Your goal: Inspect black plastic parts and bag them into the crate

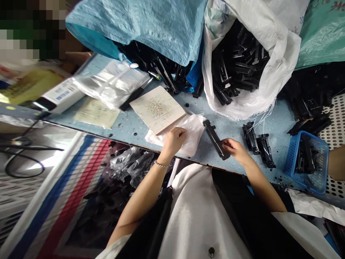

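My right hand [234, 149] grips the lower end of a long black plastic part [215, 138], which is tilted above the front of the table. My left hand [174, 139] is closed, its fingers curled over a stack of thin clear plastic bags [192, 138]; what its fingertips hold, if anything, is hidden. Just beyond it lies a pale square board [153, 120] with small specks scattered over its middle. To the right of my right hand, two similar black plastic parts [250, 137] rest on the blue speckled table [129, 124].
A white woven sack [280, 79] full of black parts stands at the back, beside a blue sack [151, 28] with more parts. At right is a blue basket [292, 158], with another person's arm [336, 162] near it. Packed clear bags [110, 81] lie at left.
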A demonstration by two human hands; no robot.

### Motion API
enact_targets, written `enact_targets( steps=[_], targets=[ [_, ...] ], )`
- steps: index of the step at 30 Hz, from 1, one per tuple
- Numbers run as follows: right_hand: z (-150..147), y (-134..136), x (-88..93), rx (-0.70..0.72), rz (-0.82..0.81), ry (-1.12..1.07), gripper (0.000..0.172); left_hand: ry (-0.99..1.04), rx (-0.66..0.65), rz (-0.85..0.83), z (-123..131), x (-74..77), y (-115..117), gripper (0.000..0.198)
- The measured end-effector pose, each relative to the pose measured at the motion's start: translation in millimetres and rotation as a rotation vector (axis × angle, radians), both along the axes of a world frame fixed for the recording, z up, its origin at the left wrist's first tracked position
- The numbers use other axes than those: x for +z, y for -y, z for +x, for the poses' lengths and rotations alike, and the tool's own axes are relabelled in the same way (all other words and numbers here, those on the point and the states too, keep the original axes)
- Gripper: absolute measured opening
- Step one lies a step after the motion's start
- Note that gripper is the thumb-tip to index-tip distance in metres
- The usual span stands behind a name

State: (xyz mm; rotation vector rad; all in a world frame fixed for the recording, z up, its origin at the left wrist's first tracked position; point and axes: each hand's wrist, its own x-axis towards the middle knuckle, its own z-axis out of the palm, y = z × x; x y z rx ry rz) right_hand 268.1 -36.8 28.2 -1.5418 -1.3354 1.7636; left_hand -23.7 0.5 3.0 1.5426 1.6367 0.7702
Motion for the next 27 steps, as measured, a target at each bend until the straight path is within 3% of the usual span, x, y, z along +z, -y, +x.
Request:
enact_targets(
  steps=[2, 4, 9, 14, 17, 21, 25, 27],
  targets=[
    [-21, -1, -6.9, -0.046, -0.170, -0.340, 0.037, 0.005, 0.018, -0.032, 2, 0.1, 0, 0.018],
    [-40, 0, -19.1, -0.079, -0.342, -0.530, 0.034, 0.045, 0.052, -0.064, 1, -0.4, 1, 0.016],
    [-52, 7, -43.8, -0.247, -0.580, -0.596, 0.019, 0.198, 0.164, -0.046, -5, -2.6, 6, 0.018],
    [-48, 9, -31.7, -0.315, -0.786, -0.769, 0.009, 0.244, 0.154, -0.074, -4, -6.4, 7, 0.017],
    [-52, 10, -25.8, -0.336, -0.881, -0.787, 0.010, 0.407, 0.229, -0.136, -1, -9.9, 5, 0.023],
    [-55, 12, -27.8, -0.333, -0.919, -0.822, 0.014, 0.566, 0.192, -0.128, -1, -14.0, 1, 0.023],
    [-59, 15, -37.1, -0.305, -0.960, -0.738, 0.023, 0.326, 0.153, 0.061, -6, -5.9, 2, 0.004],
    [-58, 16, -40.5, -0.353, -0.931, -0.699, 0.022, 0.099, 0.102, 0.201, -11, 1.9, 5, 0.017]
  ],
)
